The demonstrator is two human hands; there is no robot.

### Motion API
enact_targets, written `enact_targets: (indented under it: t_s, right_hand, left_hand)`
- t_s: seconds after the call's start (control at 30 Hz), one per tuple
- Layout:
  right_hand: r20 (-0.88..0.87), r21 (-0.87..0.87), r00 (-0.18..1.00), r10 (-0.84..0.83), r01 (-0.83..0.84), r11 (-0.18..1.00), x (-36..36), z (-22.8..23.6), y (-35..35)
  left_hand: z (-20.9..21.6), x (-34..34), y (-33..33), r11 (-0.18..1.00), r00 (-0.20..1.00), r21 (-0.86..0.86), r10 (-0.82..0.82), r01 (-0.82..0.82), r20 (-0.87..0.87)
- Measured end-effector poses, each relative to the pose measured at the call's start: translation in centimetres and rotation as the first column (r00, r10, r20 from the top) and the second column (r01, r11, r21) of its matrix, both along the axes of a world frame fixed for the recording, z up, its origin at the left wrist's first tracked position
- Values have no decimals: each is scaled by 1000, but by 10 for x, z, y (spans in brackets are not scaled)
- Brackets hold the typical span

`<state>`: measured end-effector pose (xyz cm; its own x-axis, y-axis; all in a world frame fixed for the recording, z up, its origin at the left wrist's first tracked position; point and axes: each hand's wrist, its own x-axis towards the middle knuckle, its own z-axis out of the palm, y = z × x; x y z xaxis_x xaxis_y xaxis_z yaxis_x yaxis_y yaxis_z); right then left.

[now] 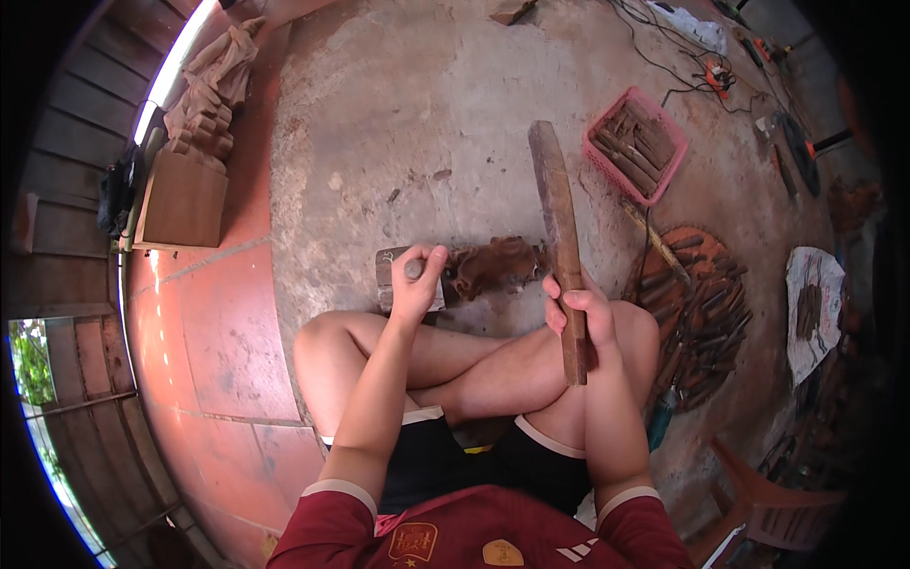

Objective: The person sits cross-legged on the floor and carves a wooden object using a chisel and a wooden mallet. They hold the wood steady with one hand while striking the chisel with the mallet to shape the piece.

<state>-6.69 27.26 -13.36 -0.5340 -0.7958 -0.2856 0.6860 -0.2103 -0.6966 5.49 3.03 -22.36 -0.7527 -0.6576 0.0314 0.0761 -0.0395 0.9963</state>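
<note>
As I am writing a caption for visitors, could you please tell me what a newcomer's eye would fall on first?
Probably the long wooden bar in the right hand, just right of centre. Next might come the bright pink basket of brown pieces at upper right, then the left hand gripping a handle beside a lumpy brown piece near the middle.

Lit from the left, blown out along the dark slatted wooden wall, kinda glary on the large flat reddish tiles, dimmer rightward, super bent toward the blacked-out edges.
</note>
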Motion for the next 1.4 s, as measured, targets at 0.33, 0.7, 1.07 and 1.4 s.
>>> enact_targets:
  t_s: [0.33, 0.7, 1.07, 1.4]
  right_hand:
    - [-27, 42, 1000, 12, -11, 999, 1, -3, -2]
    - [-43, 61, 998, 40, -37, 997, 10, 0, -3]
    - [-98, 90, 991, 95, -87, 992, 15, 5, -7]
    - [-88, 92, 983, 161, -153, 984, 23, 3, -7]
  left_hand:
    - [-2, -2, -5, 973, 968, 114, -181, 202, -173]
    - [-15, 0, 7, 991, 967, 86, -77, 100, -244]
    - [-20, 3, 9, 989, 957, 136, -14, 55, -289]
    - [-20, 7, 11, 997, 968, 81, 6, 15, -252]
